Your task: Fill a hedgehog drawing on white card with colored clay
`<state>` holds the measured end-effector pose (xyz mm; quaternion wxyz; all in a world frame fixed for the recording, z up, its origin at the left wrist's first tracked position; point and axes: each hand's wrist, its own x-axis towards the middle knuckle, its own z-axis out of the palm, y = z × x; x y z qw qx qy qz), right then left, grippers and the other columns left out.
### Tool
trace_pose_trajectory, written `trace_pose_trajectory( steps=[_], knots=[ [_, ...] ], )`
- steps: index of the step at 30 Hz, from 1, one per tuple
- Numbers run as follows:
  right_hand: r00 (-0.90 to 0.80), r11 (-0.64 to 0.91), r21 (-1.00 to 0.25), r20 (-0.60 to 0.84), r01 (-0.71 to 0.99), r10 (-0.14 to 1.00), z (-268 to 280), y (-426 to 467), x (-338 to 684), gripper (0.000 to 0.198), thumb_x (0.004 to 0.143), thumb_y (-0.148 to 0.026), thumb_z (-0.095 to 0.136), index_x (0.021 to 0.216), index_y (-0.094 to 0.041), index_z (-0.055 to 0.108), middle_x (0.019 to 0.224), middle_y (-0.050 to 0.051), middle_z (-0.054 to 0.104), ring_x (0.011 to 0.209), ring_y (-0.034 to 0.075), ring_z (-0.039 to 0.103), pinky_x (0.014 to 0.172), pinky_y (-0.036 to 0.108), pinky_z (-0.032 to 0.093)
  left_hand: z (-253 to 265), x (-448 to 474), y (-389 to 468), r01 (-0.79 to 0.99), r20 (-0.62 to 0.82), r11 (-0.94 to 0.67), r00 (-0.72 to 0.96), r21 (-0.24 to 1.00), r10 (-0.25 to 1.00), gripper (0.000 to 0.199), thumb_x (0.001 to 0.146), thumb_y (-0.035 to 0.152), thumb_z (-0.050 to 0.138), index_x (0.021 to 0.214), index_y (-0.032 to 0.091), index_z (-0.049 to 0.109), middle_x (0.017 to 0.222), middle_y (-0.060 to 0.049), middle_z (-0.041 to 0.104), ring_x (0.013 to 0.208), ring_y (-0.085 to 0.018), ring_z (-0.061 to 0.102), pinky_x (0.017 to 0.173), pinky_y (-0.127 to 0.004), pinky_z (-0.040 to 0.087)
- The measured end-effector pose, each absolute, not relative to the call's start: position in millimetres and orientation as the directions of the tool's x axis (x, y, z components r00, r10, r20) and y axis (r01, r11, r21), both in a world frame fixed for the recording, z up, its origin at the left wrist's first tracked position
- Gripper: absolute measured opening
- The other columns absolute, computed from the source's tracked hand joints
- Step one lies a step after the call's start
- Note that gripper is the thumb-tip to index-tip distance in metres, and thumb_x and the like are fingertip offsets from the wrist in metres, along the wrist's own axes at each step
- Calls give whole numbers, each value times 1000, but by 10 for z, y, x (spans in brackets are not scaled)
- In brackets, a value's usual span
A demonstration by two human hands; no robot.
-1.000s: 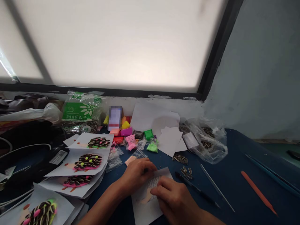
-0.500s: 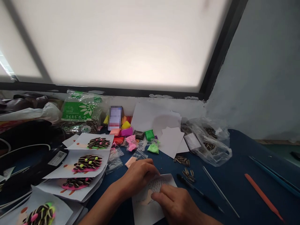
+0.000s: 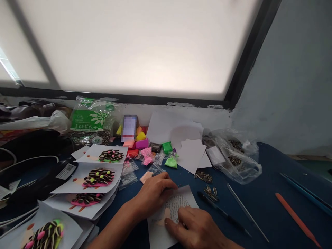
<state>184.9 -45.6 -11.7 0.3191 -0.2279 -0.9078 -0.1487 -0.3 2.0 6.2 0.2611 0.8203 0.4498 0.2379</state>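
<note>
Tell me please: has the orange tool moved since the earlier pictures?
No. The orange tool keeps its place on the blue table, right of the silver rod; only the view shifts.

On the far left, the green panel of the clear plastic bag [image 3: 88,121] carries a line of white Chinese characters: 原生 opens it and 瓜子 ends it, the middle ones being unclear. A white label [image 3: 66,172] on the black gear [image 3: 52,180] at left bears a square code, its print too small to read. The phone-like screen [image 3: 129,128] beyond is pixelated, its text illegible.
</note>
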Motion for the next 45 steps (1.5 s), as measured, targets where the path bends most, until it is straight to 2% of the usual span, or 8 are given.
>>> trace_pose_trajectory(
  steps=[2, 7, 21, 27, 32, 36, 40, 45],
  knots=[
    [-719, 859, 140, 622, 492, 311, -91, -460, 1840, 29, 97, -8, 35, 93, -17, 63, 57, -2, 46, 45, 13, 41, 45, 28, 22, 85, -9, 13, 642, 137, -428, 451, 636, 882, 23, 84, 12, 59, 100, 24, 69, 95, -1, 62, 82, -15, 59, 71, -26, 41],
    [-720, 864, 140, 624, 484, 302, -52, -465, 1835, 36, 100, -10, 31, 86, -16, 63, 54, -1, 45, 44, 13, 39, 44, 29, 19, 113, -18, 36, 634, 98, -442, 501, 635, 860, 17, 86, 11, 56, 83, 21, 70, 83, 0, 61, 74, -14, 56, 64, -24, 38],
    [-708, 866, 113, 631, 487, 316, -89, -477, 1877, 38, 98, -9, 30, 78, -17, 62, 55, 0, 44, 45, 14, 35, 44, 30, 20, 138, -35, 76, 618, 70, -432, 521, 657, 851, 17, 86, 16, 58, 87, 21, 74, 83, -1, 62, 71, -13, 55, 64, -23, 38],
    [-692, 843, 53, 600, 535, 401, -88, -486, 1916, 29, 92, -10, 35, 90, -16, 63, 59, 1, 47, 47, 15, 40, 44, 29, 25, 170, -52, 83, 589, 56, -418, 533, 692, 844, 18, 87, 19, 58, 87, 21, 75, 86, -3, 67, 74, -15, 58, 69, -25, 42],
    [-718, 856, 95, 595, 509, 361, -117, -468, 1919, 31, 91, -9, 37, 112, -14, 59, 60, 0, 51, 45, 14, 43, 44, 27, 25, 171, -47, 84, 596, 64, -424, 529, 682, 846, 18, 86, 18, 58, 86, 21, 76, 85, -3, 68, 71, -14, 58, 68, -24, 42],
    [-714, 846, 65, 573, 529, 402, -136, -459, 1916, 34, 85, -7, 36, 112, -12, 57, 60, 1, 52, 46, 16, 44, 44, 28, 25, 163, -61, 100, 591, 59, -407, 519, 697, 853, 18, 82, 15, 59, 86, 20, 75, 83, -2, 69, 71, -14, 58, 69, -24, 44],
    [-738, 841, 111, 548, 530, 393, -144, -455, 1919, 34, 86, -6, 38, 112, -14, 59, 59, 0, 52, 44, 15, 44, 43, 27, 24, 141, -77, 115, 589, 49, -385, 504, 711, 862, 19, 77, 12, 61, 86, 20, 75, 81, -1, 70, 70, -14, 58, 69, -24, 45],
    [-769, 826, 120, 456, 551, 448, -146, -440, 1912, 38, 79, -11, 45, 114, -14, 60, 54, 0, 53, 40, 15, 44, 41, 29, 19, 182, -53, 89, 620, 15, -343, 471, 706, 882, 21, 76, 7, 60, 85, 19, 74, 82, 0, 70, 73, -14, 58, 73, -24, 45]
  ],
)
